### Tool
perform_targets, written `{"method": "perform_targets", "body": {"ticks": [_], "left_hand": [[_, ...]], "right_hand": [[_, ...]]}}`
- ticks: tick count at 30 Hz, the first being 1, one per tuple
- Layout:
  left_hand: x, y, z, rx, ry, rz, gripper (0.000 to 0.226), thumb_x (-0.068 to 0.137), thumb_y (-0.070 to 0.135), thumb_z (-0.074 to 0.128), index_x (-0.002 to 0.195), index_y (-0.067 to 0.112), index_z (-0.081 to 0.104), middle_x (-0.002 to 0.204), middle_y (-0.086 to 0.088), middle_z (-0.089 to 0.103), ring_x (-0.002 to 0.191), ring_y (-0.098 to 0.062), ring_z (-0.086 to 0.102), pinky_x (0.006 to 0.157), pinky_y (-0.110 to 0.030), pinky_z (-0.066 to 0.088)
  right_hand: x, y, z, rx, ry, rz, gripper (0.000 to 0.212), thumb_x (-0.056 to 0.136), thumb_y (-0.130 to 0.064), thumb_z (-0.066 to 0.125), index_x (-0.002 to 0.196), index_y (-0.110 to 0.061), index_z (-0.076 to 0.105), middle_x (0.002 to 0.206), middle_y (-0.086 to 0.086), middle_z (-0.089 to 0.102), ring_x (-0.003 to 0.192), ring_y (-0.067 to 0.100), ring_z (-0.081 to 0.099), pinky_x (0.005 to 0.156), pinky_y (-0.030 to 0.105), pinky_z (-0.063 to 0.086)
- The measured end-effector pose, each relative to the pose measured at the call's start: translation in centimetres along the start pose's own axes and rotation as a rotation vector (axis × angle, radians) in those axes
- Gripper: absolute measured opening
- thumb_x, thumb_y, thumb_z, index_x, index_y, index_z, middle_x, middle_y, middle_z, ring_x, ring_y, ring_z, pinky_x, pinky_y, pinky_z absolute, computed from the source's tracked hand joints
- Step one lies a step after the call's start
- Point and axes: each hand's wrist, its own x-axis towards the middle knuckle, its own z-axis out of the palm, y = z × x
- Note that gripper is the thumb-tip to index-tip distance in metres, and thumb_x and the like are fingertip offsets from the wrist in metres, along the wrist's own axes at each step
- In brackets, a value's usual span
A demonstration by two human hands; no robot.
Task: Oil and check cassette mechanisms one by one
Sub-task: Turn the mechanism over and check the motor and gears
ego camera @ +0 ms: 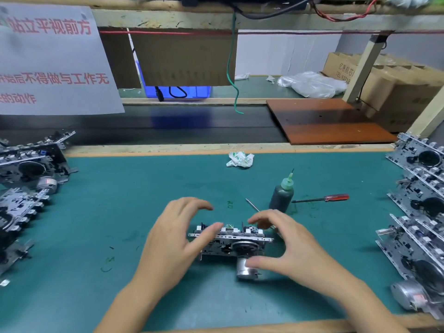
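One cassette mechanism (230, 243), a metal frame with a flywheel and a round motor at its front, lies on the green mat (120, 212) in front of me. My left hand (177, 239) is at its left end, thumb touching the top edge and fingers spread in the air above. My right hand (286, 246) spans the right end, thumb against the motor and fingers curled over the far top edge. A dark oil bottle (281, 197) with a green needle cap stands just behind my right hand. A thin metal pick (252, 205) runs under my right fingers; its grip is hidden.
Several mechanisms are stacked at the left edge (28, 169) and in rows at the right edge (420, 212). A red-handled screwdriver (334, 197) lies right of the bottle. Crumpled paper (240, 159) sits near the mat's far edge. Behind are a dark conveyor belt (168, 126) and a brown board (324, 121).
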Motion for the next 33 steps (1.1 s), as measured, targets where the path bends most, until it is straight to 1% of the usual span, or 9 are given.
{"method": "perform_targets", "body": {"ticks": [2,4,9,13,19,21,24,28,33], "left_hand": [[0.6,0.1,0.4,-0.175,-0.131,0.120,0.036,0.085,0.059,0.046,0.111,0.040,0.063,0.118,0.024,0.055,0.119,0.002,0.045,0.098,-0.021,0.034],[1.0,0.2,0.9,-0.323,-0.204,0.127,0.033,0.085,0.051,0.051,0.116,0.045,0.060,0.122,0.022,0.057,0.122,-0.002,0.046,0.100,-0.017,0.033],[1.2,-0.1,1.5,-0.400,-0.211,0.102,0.025,0.085,0.044,0.053,0.106,0.051,0.064,0.115,0.027,0.063,0.122,0.001,0.047,0.099,-0.011,0.032],[1.1,-0.1,1.8,-0.437,-0.255,0.122,0.026,0.086,0.042,0.054,0.109,0.045,0.065,0.110,0.027,0.066,0.127,-0.001,0.044,0.100,-0.013,0.035],[0.6,0.1,1.7,-0.444,-0.221,0.093,0.026,0.085,0.044,0.052,0.108,0.047,0.065,0.111,0.030,0.064,0.129,0.001,0.041,0.101,-0.014,0.034],[0.7,0.1,1.7,-0.471,-0.237,0.090,0.024,0.086,0.041,0.056,0.107,0.045,0.066,0.110,0.028,0.066,0.128,0.002,0.043,0.100,-0.013,0.035],[1.0,0.3,1.6,-0.487,-0.259,0.052,0.024,0.087,0.030,0.059,0.103,0.046,0.068,0.107,0.028,0.067,0.126,0.005,0.043,0.099,-0.011,0.034],[1.1,0.3,1.7,-0.464,-0.240,0.053,0.028,0.086,0.028,0.059,0.104,0.049,0.066,0.108,0.030,0.066,0.126,0.005,0.043,0.099,-0.011,0.034],[1.2,0.4,1.7,-0.433,-0.238,0.051,0.028,0.086,0.031,0.058,0.104,0.052,0.065,0.112,0.031,0.063,0.127,0.005,0.042,0.102,-0.013,0.033]], "right_hand": [[0.4,-0.2,0.6,0.138,0.026,-0.055,0.035,0.067,-0.047,0.077,0.097,-0.041,0.059,0.101,-0.020,0.058,0.105,0.005,0.054,0.090,0.023,0.040],[0.7,-0.2,0.8,0.217,0.070,-0.055,0.030,0.069,-0.031,0.081,0.092,-0.037,0.063,0.095,-0.017,0.061,0.099,0.010,0.056,0.091,0.030,0.042],[0.9,-0.2,1.1,0.246,0.124,-0.077,0.027,0.058,-0.036,0.080,0.080,-0.039,0.064,0.087,-0.020,0.063,0.092,0.007,0.057,0.084,0.017,0.040],[1.0,0.1,1.0,0.261,0.122,-0.084,0.027,0.058,-0.033,0.081,0.081,-0.039,0.066,0.088,-0.019,0.065,0.094,0.009,0.059,0.085,0.018,0.041],[1.0,0.1,0.9,0.298,0.084,-0.091,0.026,0.060,-0.030,0.081,0.082,-0.036,0.069,0.088,-0.016,0.066,0.092,0.009,0.062,0.084,0.017,0.042],[1.2,0.1,0.8,0.277,0.086,-0.097,0.027,0.059,-0.031,0.082,0.082,-0.036,0.069,0.088,-0.017,0.066,0.092,0.009,0.061,0.084,0.015,0.041],[1.1,0.2,1.0,0.289,0.136,-0.098,0.028,0.060,-0.032,0.080,0.085,-0.035,0.069,0.090,-0.017,0.066,0.094,0.009,0.060,0.086,0.018,0.042],[1.0,0.2,1.5,0.329,0.165,-0.107,0.029,0.060,-0.038,0.077,0.087,-0.031,0.066,0.090,-0.013,0.064,0.092,0.012,0.060,0.083,0.017,0.042],[1.2,0.5,1.4,0.319,0.168,-0.134,0.029,0.059,-0.025,0.081,0.084,-0.030,0.066,0.092,-0.016,0.063,0.094,0.011,0.060,0.084,0.014,0.040]]}}
